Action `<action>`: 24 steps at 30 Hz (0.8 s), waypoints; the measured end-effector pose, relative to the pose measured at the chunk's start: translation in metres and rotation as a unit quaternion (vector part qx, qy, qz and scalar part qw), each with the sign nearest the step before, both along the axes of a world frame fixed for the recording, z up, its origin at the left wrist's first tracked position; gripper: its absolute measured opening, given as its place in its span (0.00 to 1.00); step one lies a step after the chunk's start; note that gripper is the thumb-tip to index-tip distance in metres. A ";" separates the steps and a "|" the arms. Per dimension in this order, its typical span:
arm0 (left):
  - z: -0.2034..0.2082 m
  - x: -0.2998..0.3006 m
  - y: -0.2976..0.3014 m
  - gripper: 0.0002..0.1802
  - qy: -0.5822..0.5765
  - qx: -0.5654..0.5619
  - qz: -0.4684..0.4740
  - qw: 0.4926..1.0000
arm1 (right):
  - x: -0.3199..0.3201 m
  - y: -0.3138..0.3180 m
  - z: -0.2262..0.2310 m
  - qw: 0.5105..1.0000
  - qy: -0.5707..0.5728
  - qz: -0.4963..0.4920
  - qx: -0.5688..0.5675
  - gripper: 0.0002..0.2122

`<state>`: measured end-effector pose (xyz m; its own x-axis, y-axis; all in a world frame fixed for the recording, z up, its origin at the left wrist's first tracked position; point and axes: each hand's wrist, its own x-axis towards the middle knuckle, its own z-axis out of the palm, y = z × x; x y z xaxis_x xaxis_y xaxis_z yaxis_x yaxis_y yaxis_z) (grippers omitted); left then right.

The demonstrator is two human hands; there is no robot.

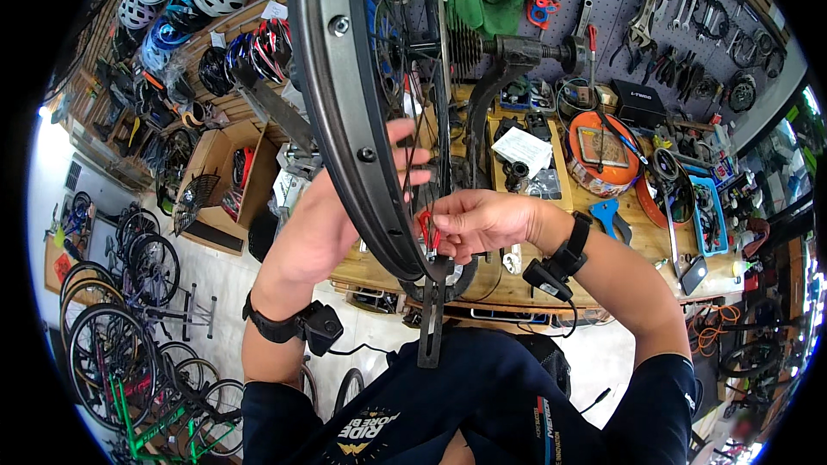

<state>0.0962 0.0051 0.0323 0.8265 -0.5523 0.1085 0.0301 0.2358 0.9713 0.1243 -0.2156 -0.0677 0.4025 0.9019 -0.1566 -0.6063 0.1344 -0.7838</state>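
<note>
the bike wheel (pixel 351 125) stands up on its edge between the left hand (pixel 323 228) and the right hand (pixel 482 217). the dark metal stand (pixel 489 90), up past the right hand, seems to grip the wheel at its middle, likely so both hands are free and the wheel can spin.

the right hand has its thumb and finger pinched on a small red spoke wrench (pixel 424 226). it is low in the wheel, just inside the rim, maybe because the ends of the spokes are there. the left hand goes behind the rim with its fingers spread apart by the spokes, perhaps to steady the wheel; i can't tell if they touch it.

the wooden surface (pixel 379 271) is under the hands. to the right of the right hand are a blue-handled tool (pixel 608 215) and a blue bin (pixel 710 220), probably kept there to be easy to reach.
</note>
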 end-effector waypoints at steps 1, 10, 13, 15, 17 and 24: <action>0.001 -0.002 -0.002 0.37 -0.021 0.035 0.002 0.999 | 0.003 0.000 -0.003 1.000 -0.019 0.011 -0.006 0.17; 0.000 -0.008 -0.003 0.29 -0.067 0.087 0.014 0.994 | 0.011 0.007 0.003 0.945 -0.246 -0.037 -0.212 0.18; -0.006 -0.010 -0.005 0.30 -0.031 0.072 -0.003 0.997 | 0.006 0.018 0.007 0.852 -0.383 -0.096 -0.344 0.22; -0.009 -0.011 -0.005 0.30 -0.032 0.081 -0.013 0.996 | 0.004 0.020 0.010 0.786 -0.452 -0.120 -0.403 0.24; -0.010 -0.013 -0.008 0.32 -0.033 0.094 -0.011 0.995 | 0.004 0.021 0.000 0.791 -0.452 -0.144 -0.386 0.23; -0.022 -0.014 -0.008 0.31 -0.046 0.060 -0.018 0.997 | 0.010 0.037 -0.054 0.810 -0.441 -0.291 -0.252 0.16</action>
